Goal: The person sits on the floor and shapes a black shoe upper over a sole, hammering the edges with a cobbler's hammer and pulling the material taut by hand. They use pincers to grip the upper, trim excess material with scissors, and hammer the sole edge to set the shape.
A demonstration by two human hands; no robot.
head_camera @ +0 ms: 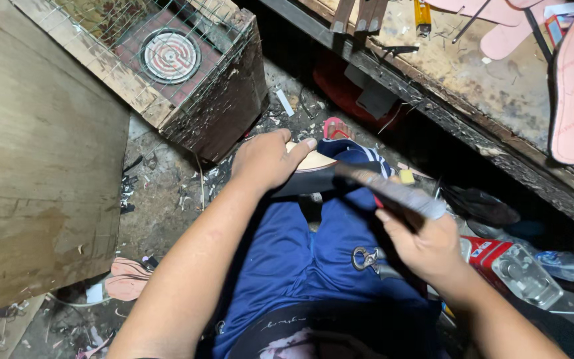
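Pressing under the left hand (267, 159) fingers, a shoe sole (313, 163) meets the right hand's (426, 246) brush (393, 193)

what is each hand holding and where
The left hand presses down on a shoe sole at its front end; the right hand grips a blurred flat tool by its near end.

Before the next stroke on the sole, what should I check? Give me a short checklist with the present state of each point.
1. Left hand presses the sole on the knee: ok.
2. Right hand grips the tool firmly: ok.
3. Tool edge touching the sole: cannot tell, blurred.
4. Left fingers away from the tool: ok, apart.
5. Sole edge in view: not ok, mostly hidden under the hand.
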